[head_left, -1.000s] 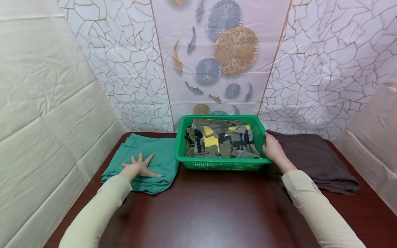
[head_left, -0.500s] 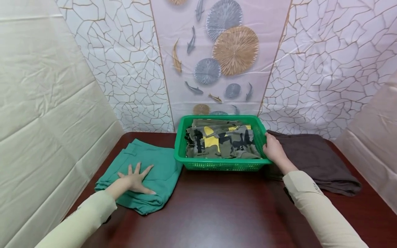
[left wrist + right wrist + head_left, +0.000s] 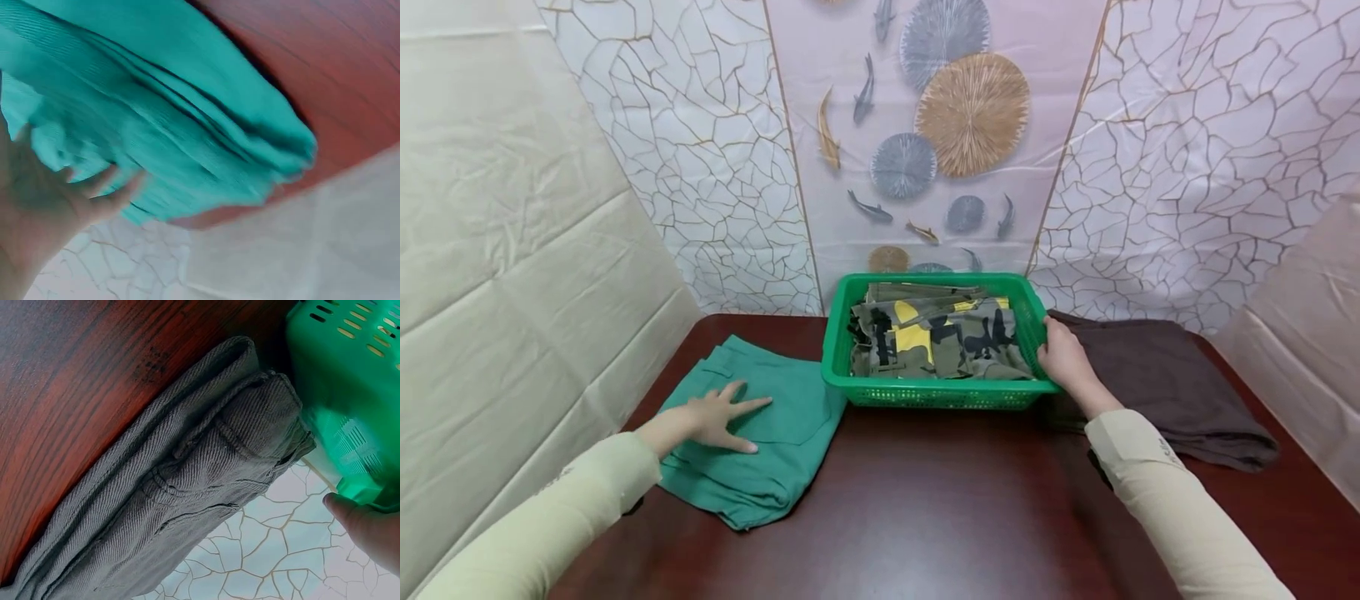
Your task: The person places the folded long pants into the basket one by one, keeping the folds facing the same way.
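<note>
The folded green pants (image 3: 797, 417) lie on the table at the left, skewed, their near corner pointing toward me. Over them my left hand (image 3: 711, 417) is spread, thumb apart from the fingers. In the left wrist view, its fingers (image 3: 112, 194) are extended beside the cloth's folds. My right hand (image 3: 1066, 362) grips the right rim of a green plastic basket (image 3: 940, 386), the thumb (image 3: 340, 506) on the rim in the right wrist view. Folded camouflage clothing (image 3: 925, 342) with yellow patches lies inside the basket.
Folded dark brown pants (image 3: 1142, 367) lie to the right of the basket, with belt loops and a pocket showing in the right wrist view. The reddish-brown table (image 3: 910, 500) is bounded by a patterned back wall (image 3: 737, 167) and pale side walls.
The green pants have slid toward me and turned, with my left hand on them. Lately that hand has shifted left across the cloth, its fingers drawn closer together. My right hand stays on the basket.
</note>
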### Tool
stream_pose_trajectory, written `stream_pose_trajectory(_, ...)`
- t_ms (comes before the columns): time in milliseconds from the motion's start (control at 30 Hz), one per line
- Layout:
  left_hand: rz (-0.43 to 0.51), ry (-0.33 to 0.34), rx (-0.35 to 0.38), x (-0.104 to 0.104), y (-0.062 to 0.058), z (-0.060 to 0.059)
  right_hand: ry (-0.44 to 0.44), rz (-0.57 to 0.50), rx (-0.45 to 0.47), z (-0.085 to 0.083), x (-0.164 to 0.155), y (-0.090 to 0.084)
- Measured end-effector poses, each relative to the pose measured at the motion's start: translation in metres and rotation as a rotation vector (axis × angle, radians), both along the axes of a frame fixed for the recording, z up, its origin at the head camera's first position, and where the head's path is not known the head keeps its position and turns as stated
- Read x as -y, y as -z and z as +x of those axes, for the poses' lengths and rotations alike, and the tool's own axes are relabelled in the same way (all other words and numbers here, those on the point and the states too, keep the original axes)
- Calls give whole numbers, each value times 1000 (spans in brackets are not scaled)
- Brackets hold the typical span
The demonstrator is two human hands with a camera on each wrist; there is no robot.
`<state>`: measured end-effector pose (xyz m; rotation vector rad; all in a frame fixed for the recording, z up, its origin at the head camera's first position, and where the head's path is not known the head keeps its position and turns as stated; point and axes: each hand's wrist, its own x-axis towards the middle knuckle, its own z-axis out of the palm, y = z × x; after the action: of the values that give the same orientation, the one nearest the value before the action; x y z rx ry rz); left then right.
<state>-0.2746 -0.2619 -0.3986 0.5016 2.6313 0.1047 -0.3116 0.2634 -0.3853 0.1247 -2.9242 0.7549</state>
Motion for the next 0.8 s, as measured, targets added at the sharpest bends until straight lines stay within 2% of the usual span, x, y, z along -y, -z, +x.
stream_pose_trajectory(133, 51, 30, -74, 14, -6, -18, 8, 2, -10, -1, 0, -3)
stream_pose_trajectory(300, 50, -20, -14, 24, -4, -31, 9, -11, 6, 0, 0, -2)
stream_pose_trajectory(400, 62, -53, 10, 28, 4, -32, 7, -10, 4, -1, 2, 0)
stream_pose_trajectory(567, 138, -62, 7, 32, 13, -29, 15, 1, -2, -4, 2, -1)
stream_pose_trajectory(800, 106, -56, 51, 29, 12, -17, 16, -26, 29, 1, 1, -3)
